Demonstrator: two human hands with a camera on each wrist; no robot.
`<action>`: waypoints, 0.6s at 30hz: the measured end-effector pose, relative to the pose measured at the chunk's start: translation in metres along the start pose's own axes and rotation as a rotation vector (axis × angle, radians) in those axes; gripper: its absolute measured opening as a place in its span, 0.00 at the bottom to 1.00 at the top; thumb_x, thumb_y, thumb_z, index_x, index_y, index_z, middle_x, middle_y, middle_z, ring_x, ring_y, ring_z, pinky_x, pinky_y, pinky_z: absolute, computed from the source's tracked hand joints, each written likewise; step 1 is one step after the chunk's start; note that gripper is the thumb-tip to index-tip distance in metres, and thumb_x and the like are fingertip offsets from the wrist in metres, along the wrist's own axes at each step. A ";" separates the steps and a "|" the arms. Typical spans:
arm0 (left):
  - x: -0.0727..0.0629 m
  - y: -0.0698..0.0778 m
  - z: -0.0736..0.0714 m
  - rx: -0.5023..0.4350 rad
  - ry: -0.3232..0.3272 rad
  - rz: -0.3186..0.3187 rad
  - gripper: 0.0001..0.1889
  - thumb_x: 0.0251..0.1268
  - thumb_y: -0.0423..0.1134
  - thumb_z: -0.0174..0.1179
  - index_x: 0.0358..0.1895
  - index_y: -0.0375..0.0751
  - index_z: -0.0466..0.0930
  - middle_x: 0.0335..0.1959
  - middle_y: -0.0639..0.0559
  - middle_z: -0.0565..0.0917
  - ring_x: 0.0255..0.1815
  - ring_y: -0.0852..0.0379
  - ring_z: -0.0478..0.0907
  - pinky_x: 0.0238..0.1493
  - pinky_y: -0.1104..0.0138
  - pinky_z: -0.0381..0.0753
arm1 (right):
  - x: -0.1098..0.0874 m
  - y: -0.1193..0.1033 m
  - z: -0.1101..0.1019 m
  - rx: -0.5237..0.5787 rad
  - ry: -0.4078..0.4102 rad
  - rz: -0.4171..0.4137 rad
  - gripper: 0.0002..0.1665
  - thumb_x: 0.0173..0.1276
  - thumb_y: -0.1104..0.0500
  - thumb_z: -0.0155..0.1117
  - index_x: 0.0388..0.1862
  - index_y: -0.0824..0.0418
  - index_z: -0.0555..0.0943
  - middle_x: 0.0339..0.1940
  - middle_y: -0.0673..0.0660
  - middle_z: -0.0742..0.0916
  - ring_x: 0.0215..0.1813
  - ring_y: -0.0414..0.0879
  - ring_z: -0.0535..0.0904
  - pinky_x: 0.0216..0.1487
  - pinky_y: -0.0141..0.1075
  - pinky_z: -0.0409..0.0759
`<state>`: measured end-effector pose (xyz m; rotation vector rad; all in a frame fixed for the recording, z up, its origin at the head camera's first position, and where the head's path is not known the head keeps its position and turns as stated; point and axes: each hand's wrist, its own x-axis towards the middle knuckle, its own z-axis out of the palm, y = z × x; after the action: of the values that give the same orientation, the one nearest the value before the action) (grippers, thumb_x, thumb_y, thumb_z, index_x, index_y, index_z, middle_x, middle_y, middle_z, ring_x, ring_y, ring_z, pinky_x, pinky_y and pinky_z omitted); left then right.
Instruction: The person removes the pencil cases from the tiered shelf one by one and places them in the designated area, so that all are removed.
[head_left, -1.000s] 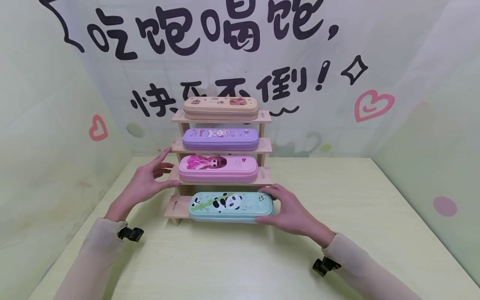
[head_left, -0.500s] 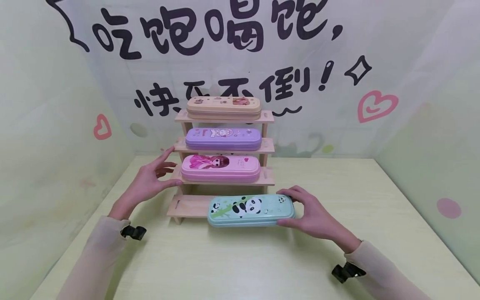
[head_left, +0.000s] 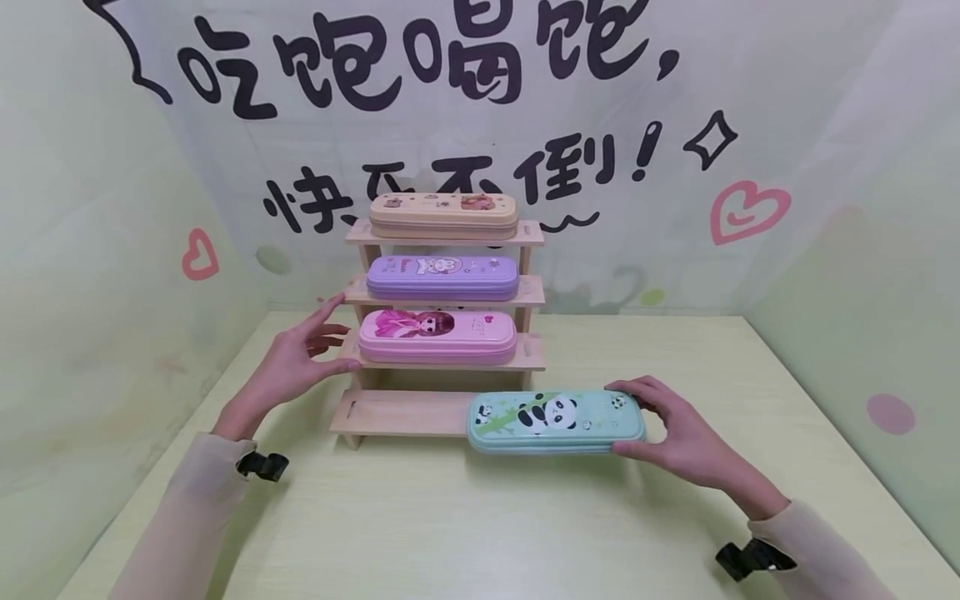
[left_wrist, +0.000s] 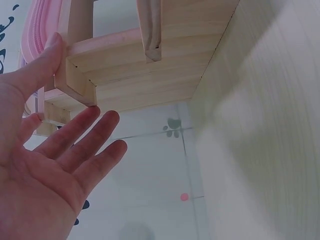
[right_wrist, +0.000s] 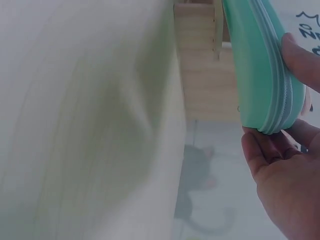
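My right hand (head_left: 686, 437) grips the right end of a mint-green pencil case (head_left: 555, 423) with a panda on its lid, thumb along the front and fingers behind. In the right wrist view the zipped end of this pencil case (right_wrist: 260, 70) sits between thumb and fingers. Its left end overlaps the bottom step of a wooden step shelf (head_left: 408, 414). My left hand (head_left: 296, 367) rests against the shelf's left side, thumb at one step edge and index fingertip at the step above. In the left wrist view the other fingers of this hand (left_wrist: 55, 160) extend loosely beside the wood.
On the upper steps lie a pink pencil case (head_left: 438, 337), a purple pencil case (head_left: 442, 277) and a beige pencil case (head_left: 444, 215). The shelf stands on a pale table (head_left: 450, 525), with a printed back wall (head_left: 637, 250) behind and side walls left and right.
The mint-green pencil case has slid rightward with my right hand, uncovering much of the bottom step. My left hand has stayed at the shelf's left side.
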<state>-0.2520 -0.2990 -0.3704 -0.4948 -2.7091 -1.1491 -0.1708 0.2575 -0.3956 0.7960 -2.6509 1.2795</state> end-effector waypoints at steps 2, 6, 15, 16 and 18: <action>0.000 -0.001 0.000 -0.003 0.002 0.005 0.58 0.59 0.48 0.80 0.87 0.67 0.49 0.65 0.32 0.80 0.64 0.34 0.80 0.66 0.45 0.77 | -0.004 0.003 -0.007 -0.004 0.010 -0.009 0.39 0.60 0.58 0.85 0.70 0.56 0.79 0.58 0.49 0.81 0.57 0.42 0.77 0.65 0.20 0.68; -0.001 -0.003 0.000 0.004 0.007 0.016 0.58 0.58 0.47 0.81 0.87 0.67 0.49 0.65 0.34 0.81 0.62 0.35 0.82 0.65 0.47 0.79 | -0.012 0.008 -0.022 -0.004 0.026 -0.037 0.40 0.60 0.62 0.84 0.71 0.57 0.78 0.60 0.52 0.81 0.57 0.40 0.76 0.63 0.19 0.68; 0.000 -0.002 0.000 -0.007 0.015 0.008 0.58 0.58 0.46 0.81 0.87 0.65 0.50 0.65 0.33 0.81 0.62 0.34 0.82 0.65 0.46 0.78 | -0.024 0.023 -0.055 -0.024 0.045 -0.051 0.43 0.58 0.70 0.82 0.73 0.60 0.76 0.62 0.54 0.79 0.57 0.37 0.76 0.59 0.19 0.69; 0.000 -0.002 0.000 -0.008 0.017 0.002 0.58 0.58 0.46 0.81 0.87 0.65 0.50 0.65 0.34 0.81 0.63 0.35 0.82 0.65 0.46 0.78 | -0.025 0.024 -0.058 -0.027 0.048 -0.051 0.43 0.58 0.70 0.82 0.72 0.60 0.76 0.62 0.53 0.79 0.57 0.37 0.76 0.59 0.19 0.69; 0.001 -0.001 0.001 -0.007 0.017 -0.001 0.58 0.58 0.46 0.81 0.87 0.66 0.50 0.65 0.34 0.81 0.63 0.35 0.81 0.65 0.46 0.78 | -0.027 0.028 -0.065 -0.032 0.055 -0.052 0.44 0.57 0.72 0.82 0.72 0.61 0.76 0.62 0.53 0.80 0.56 0.38 0.76 0.59 0.19 0.69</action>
<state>-0.2531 -0.2990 -0.3717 -0.4824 -2.6927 -1.1582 -0.1705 0.3315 -0.3814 0.8082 -2.5831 1.2259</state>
